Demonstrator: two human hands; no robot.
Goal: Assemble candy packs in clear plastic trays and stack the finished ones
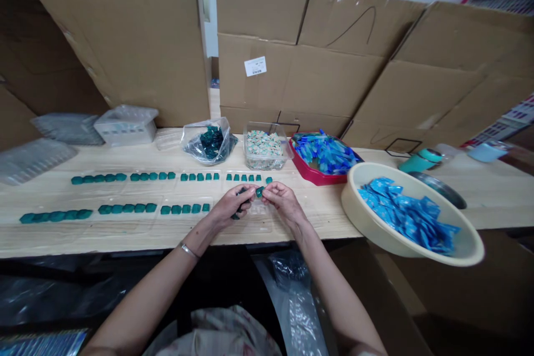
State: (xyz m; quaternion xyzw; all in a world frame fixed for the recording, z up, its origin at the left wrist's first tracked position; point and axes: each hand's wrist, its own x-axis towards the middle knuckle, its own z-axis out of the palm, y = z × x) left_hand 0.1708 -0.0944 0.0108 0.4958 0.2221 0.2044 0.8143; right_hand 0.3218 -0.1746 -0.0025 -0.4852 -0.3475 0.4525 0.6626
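Note:
My left hand is closed around several dark green pieces, part of which show under its fingers. Between the two hands is one small dark green block, pinched by the fingertips of my right hand and touched by those of my left. Behind my hands, a row of green blocks lies in a clear plastic tray. More such rows stretch leftward in clear trays, in a front line and a back line. Part of the tray below my hands is hidden by them.
Along the back stand a plastic bag of dark green pieces, a clear box of small pale pieces and a red tray of blue pieces. A cream basin with blue packets is at right. Stacked clear trays sit left; cardboard walls the back.

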